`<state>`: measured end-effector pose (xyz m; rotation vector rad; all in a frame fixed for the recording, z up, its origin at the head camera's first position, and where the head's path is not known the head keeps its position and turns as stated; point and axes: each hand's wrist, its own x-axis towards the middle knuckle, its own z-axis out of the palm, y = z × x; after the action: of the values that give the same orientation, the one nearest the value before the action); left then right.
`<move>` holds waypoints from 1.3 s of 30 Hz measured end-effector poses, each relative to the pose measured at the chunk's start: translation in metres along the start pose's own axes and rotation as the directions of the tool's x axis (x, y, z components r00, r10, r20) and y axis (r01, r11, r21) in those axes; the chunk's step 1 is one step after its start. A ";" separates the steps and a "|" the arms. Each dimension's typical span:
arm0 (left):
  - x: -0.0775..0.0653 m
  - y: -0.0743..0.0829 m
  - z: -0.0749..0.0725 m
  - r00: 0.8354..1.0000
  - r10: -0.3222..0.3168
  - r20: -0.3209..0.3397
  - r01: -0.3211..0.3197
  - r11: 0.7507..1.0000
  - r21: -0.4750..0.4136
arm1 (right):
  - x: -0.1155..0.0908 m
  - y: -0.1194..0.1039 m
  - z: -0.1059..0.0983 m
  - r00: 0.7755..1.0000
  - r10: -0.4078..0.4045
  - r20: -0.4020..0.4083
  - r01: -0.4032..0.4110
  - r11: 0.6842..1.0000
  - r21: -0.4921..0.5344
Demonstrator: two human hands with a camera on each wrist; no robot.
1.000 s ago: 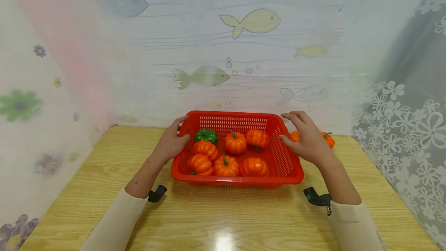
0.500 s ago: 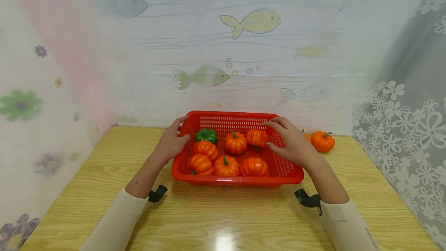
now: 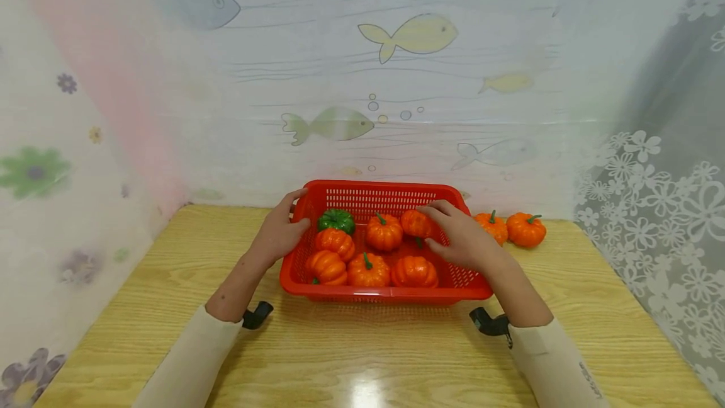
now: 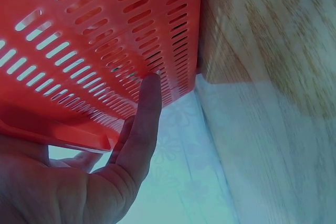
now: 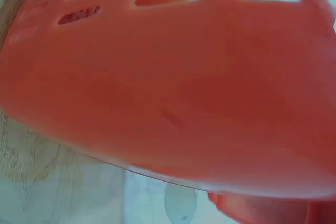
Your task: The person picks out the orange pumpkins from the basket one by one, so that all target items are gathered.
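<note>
A red slotted plastic basket (image 3: 385, 293) stands on the table with several small orange pumpkins (image 3: 384, 232) and one green pumpkin (image 3: 336, 220) inside. My left hand (image 3: 281, 225) holds its left rim, thumb over the inner side. In the left wrist view, a finger (image 4: 146, 116) lies along the basket's slotted outer wall. Over the right side of the basket reaches my right hand (image 3: 460, 235), thumb and fingers spread apart. Its fingertips overlap the back right orange pumpkin (image 3: 415, 223), partly hiding it. The right wrist view is filled by the basket's outer wall (image 5: 173, 87), with the hand out of sight.
Two more orange pumpkins (image 3: 527, 230) sit on the wooden table (image 3: 362, 351) just right of the basket. Behind the table hangs a fish-patterned sheet (image 3: 419, 143), and flowered sheets flank both sides. A black wrist mount (image 3: 257, 315) shows beside the left wrist.
My right hand has moved left from beside the basket's right rim to over the back right pumpkin, uncovering the two pumpkins outside. The left hand and basket have stayed put.
</note>
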<state>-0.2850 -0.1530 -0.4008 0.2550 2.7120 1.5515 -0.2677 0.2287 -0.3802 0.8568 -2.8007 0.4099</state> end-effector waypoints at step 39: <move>0.000 0.000 0.000 1.000 0.003 0.006 -0.003 1.000 0.005 | -0.002 -0.003 0.004 0.996 -0.089 0.028 0.092 0.984 -0.151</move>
<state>-0.2853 -0.1531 -0.4009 0.2629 2.7127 1.5421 -0.2645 0.2265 -0.3840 0.9535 -2.7557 0.1713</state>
